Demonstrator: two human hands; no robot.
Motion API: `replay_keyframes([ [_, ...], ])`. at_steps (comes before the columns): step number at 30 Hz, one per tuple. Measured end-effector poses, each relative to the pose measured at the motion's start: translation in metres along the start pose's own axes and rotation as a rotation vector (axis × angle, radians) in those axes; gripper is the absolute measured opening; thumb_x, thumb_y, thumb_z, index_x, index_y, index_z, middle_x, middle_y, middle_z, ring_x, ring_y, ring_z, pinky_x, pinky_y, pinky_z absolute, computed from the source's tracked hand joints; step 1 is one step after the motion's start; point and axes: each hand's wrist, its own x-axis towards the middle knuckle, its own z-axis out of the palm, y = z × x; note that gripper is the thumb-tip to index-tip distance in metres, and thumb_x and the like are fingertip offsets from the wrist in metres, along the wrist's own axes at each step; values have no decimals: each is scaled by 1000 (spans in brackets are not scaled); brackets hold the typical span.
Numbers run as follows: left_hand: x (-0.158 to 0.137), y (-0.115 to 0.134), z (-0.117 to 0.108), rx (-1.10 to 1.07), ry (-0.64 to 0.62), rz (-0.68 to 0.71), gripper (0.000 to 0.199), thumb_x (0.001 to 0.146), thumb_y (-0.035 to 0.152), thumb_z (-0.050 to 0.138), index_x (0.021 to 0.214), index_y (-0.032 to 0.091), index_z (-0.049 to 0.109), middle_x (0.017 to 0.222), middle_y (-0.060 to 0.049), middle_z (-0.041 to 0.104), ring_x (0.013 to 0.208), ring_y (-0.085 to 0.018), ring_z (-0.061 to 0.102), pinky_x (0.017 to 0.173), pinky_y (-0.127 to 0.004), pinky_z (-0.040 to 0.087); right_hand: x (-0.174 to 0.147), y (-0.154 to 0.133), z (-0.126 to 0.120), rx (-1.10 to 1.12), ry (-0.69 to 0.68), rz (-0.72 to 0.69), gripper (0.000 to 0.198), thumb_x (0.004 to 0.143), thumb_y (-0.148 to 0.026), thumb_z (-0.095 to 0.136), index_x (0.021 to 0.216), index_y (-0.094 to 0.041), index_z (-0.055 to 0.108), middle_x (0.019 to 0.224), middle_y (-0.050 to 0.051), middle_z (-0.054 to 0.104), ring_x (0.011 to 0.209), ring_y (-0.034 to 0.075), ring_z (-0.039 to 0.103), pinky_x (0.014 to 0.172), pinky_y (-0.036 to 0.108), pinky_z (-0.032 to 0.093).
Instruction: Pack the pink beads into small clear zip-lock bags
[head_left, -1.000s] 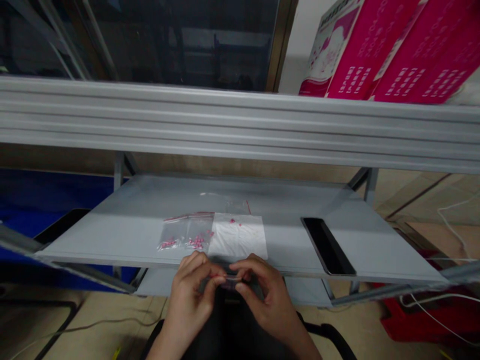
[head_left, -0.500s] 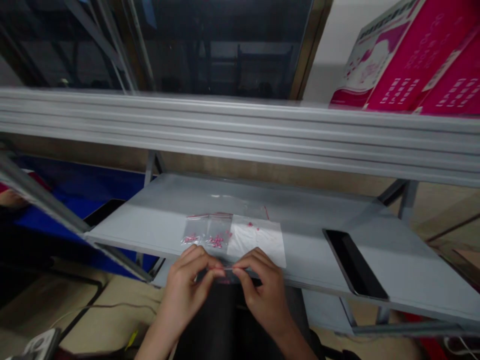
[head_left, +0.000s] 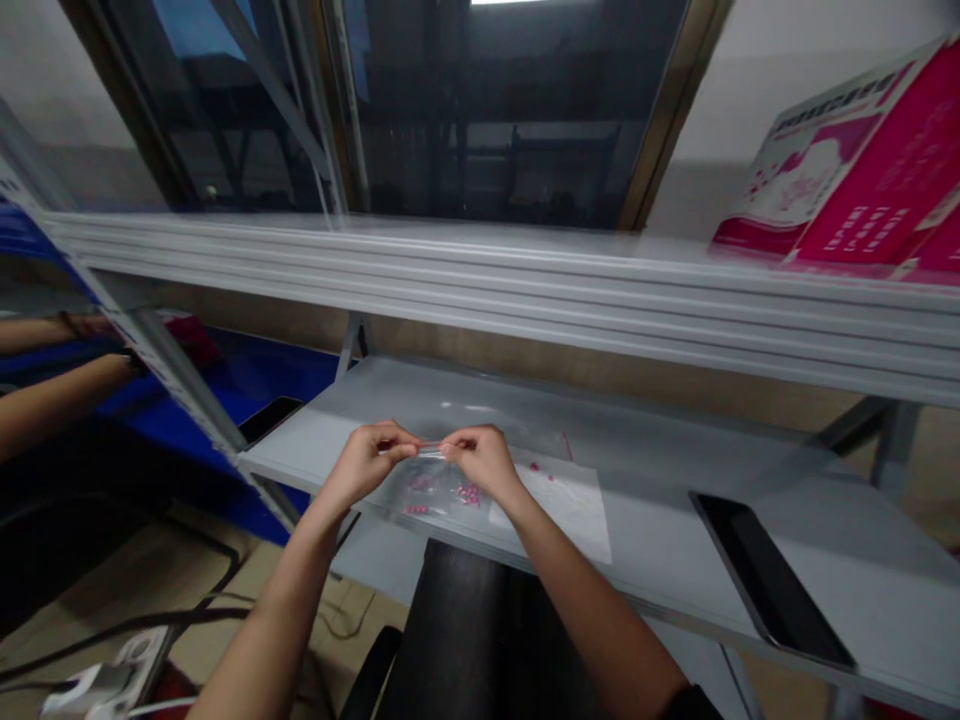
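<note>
A small clear zip bag [head_left: 430, 453] hangs by its top edge between my two hands, over the grey shelf. My left hand [head_left: 373, 458] pinches one end of that edge, and my right hand [head_left: 480, 455] pinches the other, fingertips close together. Small pink pieces [head_left: 416, 510] show low in the see-through plastic. Behind and below my hands lie more clear bags with pink pieces [head_left: 469, 494], partly covered by the held bag and my right hand. To the right is a white sheet of paper [head_left: 574, 510], with a few pink pieces [head_left: 535, 467] near its upper edge.
A black tablet [head_left: 769, 578] lies on the right of the grey shelf [head_left: 645, 460]. A metal beam [head_left: 480, 290] crosses above, with pink-and-white boxes [head_left: 847, 165] on it. At left, another person's arms [head_left: 67, 390] reach over a blue surface near a dark phone-like device [head_left: 270, 420].
Both hands have moved forward from the shelf's front edge to above the bags, carrying the pinched bag. The camera view has shifted, and another person's arms now show at left.
</note>
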Motion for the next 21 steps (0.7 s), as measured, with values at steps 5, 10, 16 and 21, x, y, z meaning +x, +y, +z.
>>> replay_keyframes([
  [5,32,-37,25,73,-6,-54,14,84,23,62,82,14,72,82,-7,74,80,-19,69,72,-31,54,27,33,11,-108,16,-8,24,74,-1,59,76,-18,77,80,7,77,76,20,70,75,30,52],
  [10,39,-58,50,190,44,-90,20,92,31,61,92,13,67,90,-4,70,79,-16,67,77,-36,55,28,52,7,-197,67,-14,18,80,-3,61,86,-15,74,95,8,75,95,20,68,91,37,49],
  [16,41,-63,57,313,129,-70,24,91,30,62,108,13,65,109,-8,68,93,-19,67,86,-41,54,19,81,-43,-254,119,78,18,88,-6,57,95,-14,71,95,5,74,89,16,69,85,33,53],
  [21,58,-38,62,366,120,15,25,94,28,57,113,14,64,120,-11,65,113,-24,60,101,-48,45,-3,109,-123,-359,191,203,18,93,-13,54,106,-12,66,94,5,72,91,18,68,88,38,52],
])
